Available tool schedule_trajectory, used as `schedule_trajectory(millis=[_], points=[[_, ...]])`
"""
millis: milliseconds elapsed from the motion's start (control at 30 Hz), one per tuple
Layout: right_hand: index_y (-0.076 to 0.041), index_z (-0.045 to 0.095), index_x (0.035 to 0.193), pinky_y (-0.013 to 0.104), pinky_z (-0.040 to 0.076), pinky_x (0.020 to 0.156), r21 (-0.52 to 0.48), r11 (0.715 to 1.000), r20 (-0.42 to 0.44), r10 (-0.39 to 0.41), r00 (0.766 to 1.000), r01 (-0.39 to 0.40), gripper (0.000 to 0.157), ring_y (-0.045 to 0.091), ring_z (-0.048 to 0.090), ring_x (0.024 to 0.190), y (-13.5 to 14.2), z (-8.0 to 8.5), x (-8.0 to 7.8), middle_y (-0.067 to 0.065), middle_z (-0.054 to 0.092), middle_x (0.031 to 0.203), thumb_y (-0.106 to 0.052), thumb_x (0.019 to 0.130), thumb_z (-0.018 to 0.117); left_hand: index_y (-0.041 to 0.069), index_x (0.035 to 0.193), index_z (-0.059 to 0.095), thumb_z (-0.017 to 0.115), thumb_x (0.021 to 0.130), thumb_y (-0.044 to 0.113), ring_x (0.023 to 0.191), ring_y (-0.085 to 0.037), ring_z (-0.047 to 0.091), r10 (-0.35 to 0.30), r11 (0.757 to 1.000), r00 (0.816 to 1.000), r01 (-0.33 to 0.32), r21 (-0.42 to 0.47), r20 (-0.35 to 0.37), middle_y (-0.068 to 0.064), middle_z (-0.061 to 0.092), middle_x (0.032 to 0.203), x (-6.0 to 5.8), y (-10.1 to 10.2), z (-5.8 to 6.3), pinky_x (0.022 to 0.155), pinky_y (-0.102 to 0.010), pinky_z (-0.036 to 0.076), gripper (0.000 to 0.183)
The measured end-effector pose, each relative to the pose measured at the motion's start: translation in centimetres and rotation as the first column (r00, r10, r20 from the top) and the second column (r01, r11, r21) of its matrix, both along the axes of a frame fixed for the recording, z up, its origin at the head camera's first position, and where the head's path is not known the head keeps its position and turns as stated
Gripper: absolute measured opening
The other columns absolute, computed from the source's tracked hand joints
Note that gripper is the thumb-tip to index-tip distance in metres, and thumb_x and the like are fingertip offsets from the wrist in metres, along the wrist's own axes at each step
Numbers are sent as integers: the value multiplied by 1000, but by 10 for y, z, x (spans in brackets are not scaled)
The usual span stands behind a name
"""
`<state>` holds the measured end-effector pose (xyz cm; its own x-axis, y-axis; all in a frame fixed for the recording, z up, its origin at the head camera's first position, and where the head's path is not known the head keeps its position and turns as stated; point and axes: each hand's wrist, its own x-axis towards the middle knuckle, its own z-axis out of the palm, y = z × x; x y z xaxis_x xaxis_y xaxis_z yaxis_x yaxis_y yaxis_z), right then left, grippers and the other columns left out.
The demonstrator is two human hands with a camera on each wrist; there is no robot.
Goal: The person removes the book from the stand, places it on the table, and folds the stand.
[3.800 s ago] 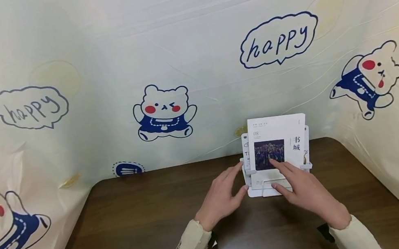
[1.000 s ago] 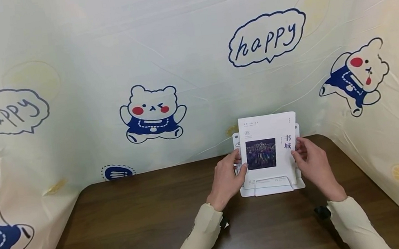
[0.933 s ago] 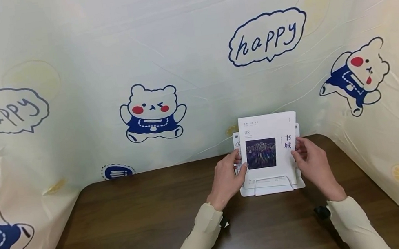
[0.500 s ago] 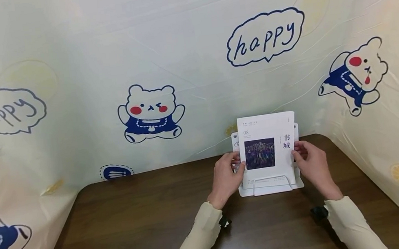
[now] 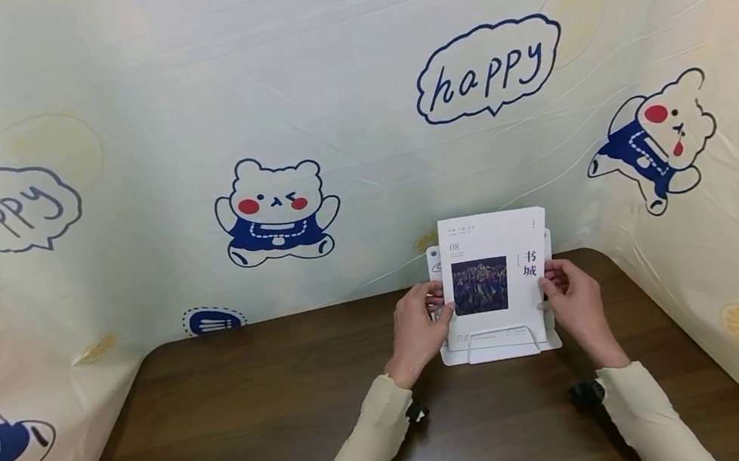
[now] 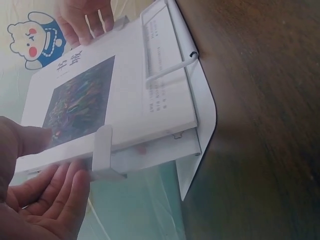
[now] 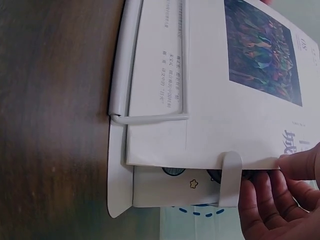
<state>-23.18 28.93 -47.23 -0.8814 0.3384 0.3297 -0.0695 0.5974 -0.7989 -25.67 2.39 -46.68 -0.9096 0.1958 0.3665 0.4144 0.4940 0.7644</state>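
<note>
A white paperback book, with a dark square picture on its cover, leans upright on a white book stand. The stand's wire bar crosses the lower cover. White side clips lap over the book's edges. My left hand grips the book's left side, thumb on the cover and fingers curled behind the edge. On the opposite side my right hand holds the right edge, its thumb at the cover's rim and its fingers behind. Most of the stand's back panel is hidden by the book.
The stand rests on a dark brown wooden table, near its back right corner. Pale curtain walls printed with bears and "happy" bubbles rise behind the table and at both sides.
Earlier my right hand lay over the cover and my left touched the left clip. Both hands have since moved to the book's sides and grip it. In the last second they barely shift.
</note>
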Motion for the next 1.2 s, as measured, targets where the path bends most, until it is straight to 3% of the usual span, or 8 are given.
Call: schedule_trajectory(millis=[467,1000,1200], points=[[0,61,128,3,42,73,-34,999,41,-20,999,22,28,30,60,97,-2,-3,3,23,67,119,-6,101,64,2,116,77,74,94,4,85,-13,75,40,999,998,-39,18,-54,-9,77,100,-8,2,-4,77,-20,60,22],[1,61,127,0,43,77,-105,994,31,-4,1000,7,29,25,57,99,-2,3,2,23,65,122,-6,100,67,3,114,78,74,95,5,84,-13,74,58,998,998,-57,15,-40,-9,79,100,-9,5,-2,77,-21,61,20],[0,63,124,2,44,77,-85,996,-2,-13,1000,13,26,21,56,96,-1,5,-1,20,67,118,-4,99,67,2,113,78,73,95,3,83,-13,73,67,997,996,-65,38,-64,-9,78,98,-10,7,-2,75,-20,59,18]])
